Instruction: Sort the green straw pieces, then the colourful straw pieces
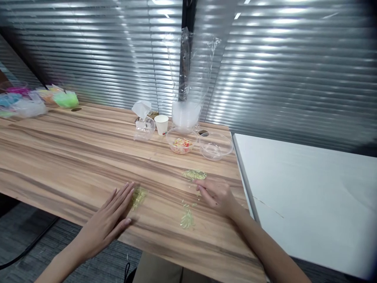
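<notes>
My left hand lies stretched out on the wooden table, its finger edge against a small pile of yellow-green sliver-like pieces. On the right, my right hand has its fingers curled, thumb and index fingertips close together. Its fingertips are at the near edge of another pile of pale green slivers. Whatever might be between them is too small to make out. A third, paler group of slivers is spread nearer to me, with a few loose pieces between the groups.
At the back stand a clear bowl with red and yellow bits, another clear bowl, a white paper cup, stacked clear containers and a tilted clear cup. Colourful bags lie far left. A white table adjoins on the right.
</notes>
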Action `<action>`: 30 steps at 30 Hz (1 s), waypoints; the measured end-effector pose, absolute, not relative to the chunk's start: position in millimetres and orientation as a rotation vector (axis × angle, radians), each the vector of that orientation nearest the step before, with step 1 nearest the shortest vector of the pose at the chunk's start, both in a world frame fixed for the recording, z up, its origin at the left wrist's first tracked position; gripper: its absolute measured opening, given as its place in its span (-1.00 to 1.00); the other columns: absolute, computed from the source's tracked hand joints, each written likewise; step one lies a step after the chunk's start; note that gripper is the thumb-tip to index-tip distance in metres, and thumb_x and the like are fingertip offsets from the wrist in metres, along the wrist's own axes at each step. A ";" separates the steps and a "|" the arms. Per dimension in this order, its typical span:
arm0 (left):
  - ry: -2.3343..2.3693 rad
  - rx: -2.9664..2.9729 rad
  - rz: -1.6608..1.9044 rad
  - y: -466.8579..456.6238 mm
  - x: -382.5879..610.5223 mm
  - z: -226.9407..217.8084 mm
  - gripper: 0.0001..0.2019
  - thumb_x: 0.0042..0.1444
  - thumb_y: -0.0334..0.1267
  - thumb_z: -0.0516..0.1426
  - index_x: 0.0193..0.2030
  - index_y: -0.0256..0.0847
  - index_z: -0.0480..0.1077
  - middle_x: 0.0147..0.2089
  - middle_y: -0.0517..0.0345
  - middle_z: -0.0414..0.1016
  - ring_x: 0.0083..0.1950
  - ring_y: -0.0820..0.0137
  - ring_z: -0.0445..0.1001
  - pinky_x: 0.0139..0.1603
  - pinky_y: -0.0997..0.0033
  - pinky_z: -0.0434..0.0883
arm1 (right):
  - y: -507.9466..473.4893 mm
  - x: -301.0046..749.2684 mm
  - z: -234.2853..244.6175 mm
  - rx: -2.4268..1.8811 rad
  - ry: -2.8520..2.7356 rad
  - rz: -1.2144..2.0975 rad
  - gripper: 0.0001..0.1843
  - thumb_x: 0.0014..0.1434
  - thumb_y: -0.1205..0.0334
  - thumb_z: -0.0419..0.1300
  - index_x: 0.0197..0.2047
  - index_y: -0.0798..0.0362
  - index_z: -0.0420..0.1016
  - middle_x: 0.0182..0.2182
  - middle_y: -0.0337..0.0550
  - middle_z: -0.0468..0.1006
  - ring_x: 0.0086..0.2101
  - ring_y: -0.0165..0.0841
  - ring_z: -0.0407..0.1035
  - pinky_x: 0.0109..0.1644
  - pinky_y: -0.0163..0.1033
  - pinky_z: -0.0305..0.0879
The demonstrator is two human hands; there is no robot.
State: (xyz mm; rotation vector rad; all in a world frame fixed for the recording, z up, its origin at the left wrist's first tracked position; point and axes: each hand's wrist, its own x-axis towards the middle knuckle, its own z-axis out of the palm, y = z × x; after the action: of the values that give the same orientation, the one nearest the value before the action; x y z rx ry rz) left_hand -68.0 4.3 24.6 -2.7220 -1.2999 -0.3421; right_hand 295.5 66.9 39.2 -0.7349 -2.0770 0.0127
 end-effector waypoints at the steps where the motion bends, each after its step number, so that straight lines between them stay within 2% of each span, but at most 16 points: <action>1: -1.318 -2.725 -0.356 3.5 -67.8 22.6 -0.36 0.39 0.00 -0.15 0.48 -0.18 -0.31 0.47 -0.06 -0.11 0.46 0.15 -0.09 0.41 0.02 -0.06 | 66.8 295.4 38.6 -0.741 -2.084 0.010 -0.78 0.29 0.40 0.05 -0.17 0.10 0.53 -0.51 -0.17 0.58 -0.53 -0.40 0.43 -0.44 -0.32 0.33; 5: -1.352 -2.776 -0.355 9.7 -56.9 22.7 -0.33 0.37 -0.03 -0.08 0.48 -0.13 -0.31 0.48 -0.03 -0.14 0.46 0.13 -0.10 0.39 0.04 0.04 | 70.7 295.8 35.7 -0.776 -2.053 -0.035 -0.78 0.29 0.39 0.05 -0.19 0.08 0.54 -0.48 -0.15 0.60 -0.48 -0.38 0.47 -0.38 -0.31 0.37; 10: -0.968 -2.790 -0.406 26.4 -15.6 30.5 -0.37 0.35 -0.30 -0.04 0.48 -0.20 -0.24 0.41 -0.05 0.08 0.43 0.17 0.03 0.43 -0.01 -0.12 | 79.4 297.6 34.7 -0.838 -2.013 -0.026 -0.78 0.29 0.40 0.04 -0.18 0.13 0.53 -0.45 -0.13 0.62 -0.46 -0.38 0.49 -0.33 -0.31 0.37; 12: -0.753 -2.812 -0.440 26.4 7.9 30.6 -0.37 0.33 -0.39 -0.03 0.47 -0.15 -0.21 0.38 0.01 0.17 0.40 0.23 0.11 0.44 0.04 -0.11 | 81.7 298.9 34.5 -0.859 -2.009 -0.053 -0.79 0.29 0.40 0.05 -0.18 0.13 0.52 -0.44 -0.13 0.62 -0.44 -0.37 0.49 -0.32 -0.30 0.37; 14: -0.632 -2.879 -0.428 22.1 30.5 28.6 -0.39 0.34 -0.43 -0.05 0.47 -0.25 -0.19 0.35 0.00 0.22 0.40 0.28 0.12 0.45 0.18 -0.06 | 83.4 300.5 34.0 -0.885 -2.016 -0.093 -0.78 0.29 0.40 0.04 -0.18 0.12 0.52 -0.44 -0.13 0.62 -0.43 -0.36 0.50 -0.31 -0.28 0.36; 16: -0.660 -2.923 -0.476 16.8 48.0 25.7 -0.39 0.35 -0.41 -0.06 0.47 -0.35 -0.23 0.36 -0.06 0.21 0.41 0.27 0.09 0.43 0.20 0.01 | 84.6 302.0 33.2 -0.910 -2.029 -0.117 -0.78 0.29 0.39 0.03 -0.17 0.12 0.52 -0.44 -0.13 0.62 -0.42 -0.36 0.49 -0.30 -0.28 0.36; 19: -0.916 -2.978 -0.464 12.6 60.2 23.8 -0.38 0.39 -0.25 -0.09 0.47 -0.37 -0.29 0.43 -0.15 0.02 0.42 0.17 0.05 0.36 0.16 0.17 | 86.3 303.7 32.0 -0.931 -2.027 -0.153 -0.77 0.29 0.40 0.02 -0.16 0.13 0.52 -0.44 -0.13 0.62 -0.42 -0.36 0.49 -0.29 -0.27 0.35; 22: -0.991 -3.068 -0.404 14.2 60.8 28.0 -0.36 0.41 -0.16 -0.12 0.47 -0.29 -0.36 0.45 -0.11 -0.05 0.42 0.17 0.06 0.32 0.15 0.23 | 88.0 304.3 31.4 -0.923 -2.060 -0.230 -0.78 0.29 0.39 0.03 -0.18 0.14 0.52 -0.43 -0.11 0.62 -0.42 -0.35 0.48 -0.30 -0.26 0.33; 26: -0.889 -3.225 -0.274 22.0 63.3 36.9 -0.36 0.41 -0.14 -0.12 0.48 -0.19 -0.41 0.46 -0.04 -0.07 0.42 0.19 0.06 0.32 0.18 0.22 | 90.2 303.9 30.7 -0.916 -2.116 -0.288 -0.79 0.29 0.39 0.04 -0.19 0.12 0.52 -0.47 -0.13 0.60 -0.44 -0.36 0.47 -0.32 -0.27 0.30; 30: -0.857 -3.315 -0.182 31.6 69.0 40.7 -0.36 0.40 -0.15 -0.10 0.47 -0.08 -0.41 0.45 0.02 0.00 0.40 0.20 0.11 0.31 0.17 0.24 | 92.8 303.4 27.8 -0.918 -2.121 -0.272 -0.79 0.29 0.38 0.05 -0.17 0.14 0.52 -0.46 -0.13 0.60 -0.43 -0.36 0.47 -0.31 -0.28 0.30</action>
State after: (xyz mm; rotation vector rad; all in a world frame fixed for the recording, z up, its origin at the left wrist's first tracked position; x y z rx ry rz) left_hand 69.0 31.6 40.7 -3.3153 -0.8567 -0.1825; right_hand 303.4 92.8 27.8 -0.9185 -2.1209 -0.2719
